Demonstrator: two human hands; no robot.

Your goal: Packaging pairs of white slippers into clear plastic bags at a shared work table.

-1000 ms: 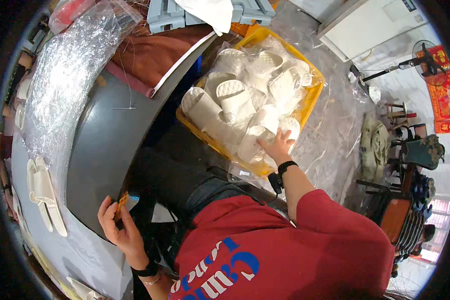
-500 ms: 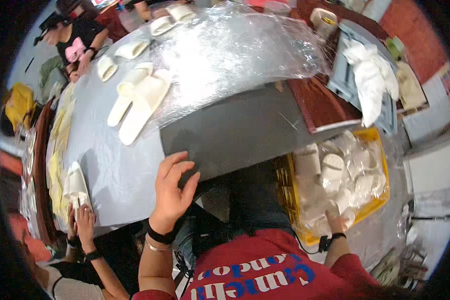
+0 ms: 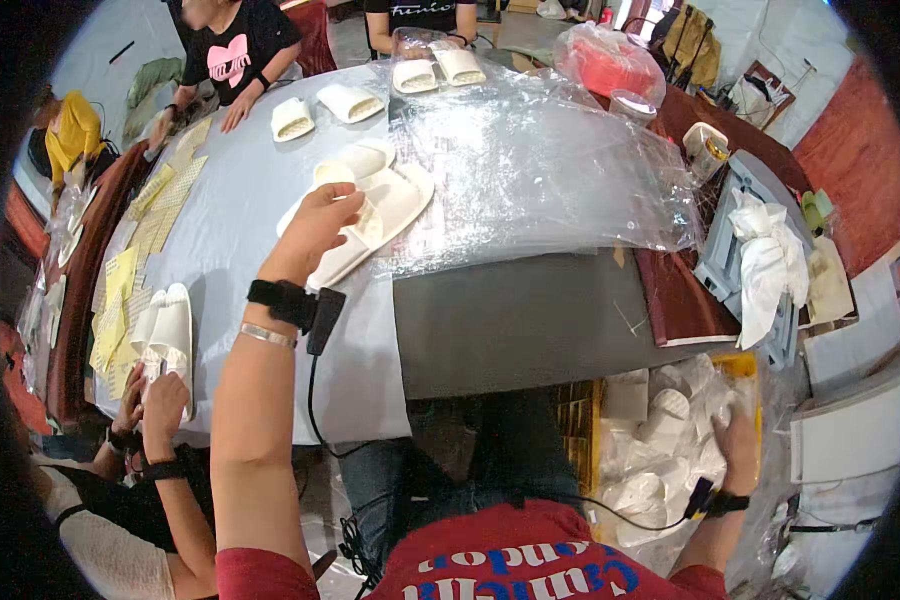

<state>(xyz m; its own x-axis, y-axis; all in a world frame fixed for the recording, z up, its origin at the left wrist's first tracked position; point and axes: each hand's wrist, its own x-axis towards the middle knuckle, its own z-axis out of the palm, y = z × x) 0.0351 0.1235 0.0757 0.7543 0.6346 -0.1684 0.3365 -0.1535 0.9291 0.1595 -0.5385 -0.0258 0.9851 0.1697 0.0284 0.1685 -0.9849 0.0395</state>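
Note:
My left hand (image 3: 315,232) reaches out over a pair of cream-white slippers (image 3: 406,200) on the table. Its fingers and thumb are apart and lightly bent, just above or touching the nearer slipper; I cannot tell which. One slipper of the pair partly overlaps the other. My right hand (image 3: 738,445) is down at the right side of a yellow crate (image 3: 745,365). Inside the crate lie several white slippers (image 3: 668,415) in clear plastic wrap. The fingers of this hand are blurred and partly hidden, so what they hold does not show.
Clear plastic sheeting (image 3: 540,160) covers the table's far part, beside a dark grey mat (image 3: 520,320). More slippers (image 3: 350,102) stand along the far edge. At left, a co-worker's hands (image 3: 160,400) handle another pair. A blue-grey plastic stand (image 3: 735,220) bears white cloth.
My left hand has moved forward and left from the mat's edge to the slippers. The right hand has shifted to the crate's right side. The view has tilted up, showing more people beyond the table.

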